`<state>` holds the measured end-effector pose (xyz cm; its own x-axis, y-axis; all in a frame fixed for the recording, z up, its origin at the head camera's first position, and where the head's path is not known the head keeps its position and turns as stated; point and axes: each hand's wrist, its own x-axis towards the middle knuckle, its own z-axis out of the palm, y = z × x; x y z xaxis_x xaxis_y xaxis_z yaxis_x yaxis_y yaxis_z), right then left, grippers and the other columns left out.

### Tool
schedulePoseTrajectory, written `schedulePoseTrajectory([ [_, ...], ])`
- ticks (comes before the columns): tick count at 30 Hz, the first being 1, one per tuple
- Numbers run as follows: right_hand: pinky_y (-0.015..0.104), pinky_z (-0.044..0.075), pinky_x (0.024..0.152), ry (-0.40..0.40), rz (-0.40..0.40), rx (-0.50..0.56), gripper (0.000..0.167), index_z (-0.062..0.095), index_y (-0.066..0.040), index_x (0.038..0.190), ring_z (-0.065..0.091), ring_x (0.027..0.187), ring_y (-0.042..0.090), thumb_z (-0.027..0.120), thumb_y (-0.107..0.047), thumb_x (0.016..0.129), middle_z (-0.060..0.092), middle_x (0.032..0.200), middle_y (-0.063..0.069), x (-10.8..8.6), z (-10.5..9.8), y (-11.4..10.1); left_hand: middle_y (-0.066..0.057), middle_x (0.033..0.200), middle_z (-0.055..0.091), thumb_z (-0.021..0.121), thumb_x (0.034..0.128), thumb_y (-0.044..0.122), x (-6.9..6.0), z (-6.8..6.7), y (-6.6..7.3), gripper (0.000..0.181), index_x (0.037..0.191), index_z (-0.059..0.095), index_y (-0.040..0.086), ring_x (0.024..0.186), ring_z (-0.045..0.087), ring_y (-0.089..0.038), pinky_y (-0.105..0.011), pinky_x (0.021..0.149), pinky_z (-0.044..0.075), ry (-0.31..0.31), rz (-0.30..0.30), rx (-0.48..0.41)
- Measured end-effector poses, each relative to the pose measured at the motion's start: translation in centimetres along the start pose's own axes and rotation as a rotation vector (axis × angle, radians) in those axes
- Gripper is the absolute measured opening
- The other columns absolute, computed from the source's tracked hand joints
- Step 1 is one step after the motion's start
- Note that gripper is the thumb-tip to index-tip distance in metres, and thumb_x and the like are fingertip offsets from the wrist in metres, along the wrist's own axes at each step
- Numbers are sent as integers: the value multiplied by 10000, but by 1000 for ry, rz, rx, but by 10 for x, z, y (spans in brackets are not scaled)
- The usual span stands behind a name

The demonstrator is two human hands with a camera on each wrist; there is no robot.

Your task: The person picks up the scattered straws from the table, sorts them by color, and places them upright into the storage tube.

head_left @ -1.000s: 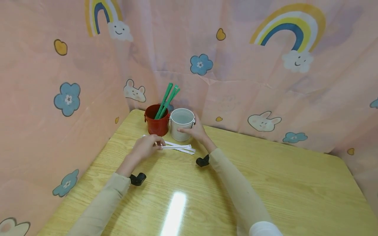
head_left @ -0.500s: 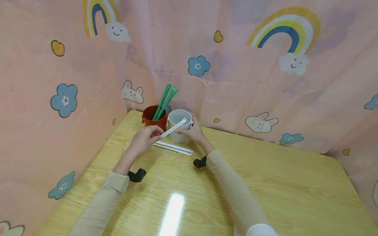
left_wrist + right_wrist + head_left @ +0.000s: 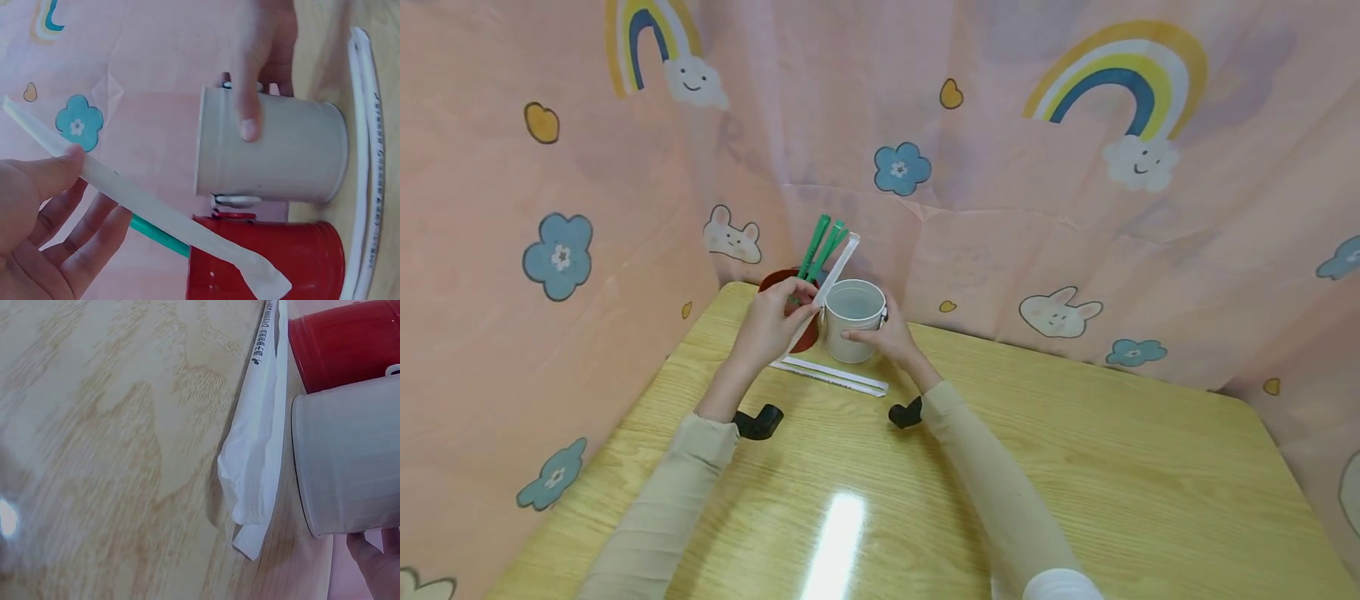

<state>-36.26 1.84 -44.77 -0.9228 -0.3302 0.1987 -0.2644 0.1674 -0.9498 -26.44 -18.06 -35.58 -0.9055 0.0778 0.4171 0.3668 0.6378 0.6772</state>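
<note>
My left hand [image 3: 765, 323] pinches a white paper-wrapped straw [image 3: 150, 203] between thumb and fingers. The straw slants upward in front of the red bucket [image 3: 262, 265] and beside the white bucket [image 3: 852, 340]. My right hand [image 3: 893, 335] holds the white bucket from its right side, thumb on the front wall. That bucket stands upright. Several green straws [image 3: 824, 243] lean out of the red one, partly hidden behind my left hand. Two more white wrapped straws [image 3: 835, 377] lie side by side on the table before the buckets, with dark print on one wrapper.
The wooden table [image 3: 1075, 483] meets a pink patterned cloth [image 3: 985, 167] at the back and left, close behind the buckets. Black wrist mounts [image 3: 760, 422] stick out below both hands.
My left hand has raised one wrapped straw from the table and tilted it from nearly flat to steeply upright, moving toward the buckets. My right hand stays on the white bucket.
</note>
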Motion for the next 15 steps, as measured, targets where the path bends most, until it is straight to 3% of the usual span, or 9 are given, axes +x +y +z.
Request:
schedulePoseTrajectory([
  [6, 463, 310, 1132, -40, -3, 7, 904, 325, -2, 1434, 454, 1272, 367, 836, -23, 688, 490, 1354, 242, -6, -2, -15, -156, 988, 666, 630, 928, 120, 11, 2, 12, 216, 1112, 613, 8, 881, 640, -291, -417, 826, 543, 85, 12, -73],
  [12, 457, 310, 1137, -36, 4, -7, 908, 319, -10, 1440, 455, 1276, 334, 835, -32, 695, 497, 1351, 216, -9, -3, -20, -173, 998, 652, 625, 930, 125, 21, 0, 21, 249, 1138, 587, -7, 840, 624, -281, -330, 718, 512, 142, -2, -163],
  [15, 459, 303, 1142, -33, 12, -11, 925, 305, -19, 1452, 444, 1292, 339, 836, -34, 695, 491, 1362, 215, -10, -3, -22, -169, 1022, 642, 618, 938, 142, 27, -2, 24, 255, 1146, 575, 1, 868, 633, -280, -330, 727, 524, 169, -17, -200],
])
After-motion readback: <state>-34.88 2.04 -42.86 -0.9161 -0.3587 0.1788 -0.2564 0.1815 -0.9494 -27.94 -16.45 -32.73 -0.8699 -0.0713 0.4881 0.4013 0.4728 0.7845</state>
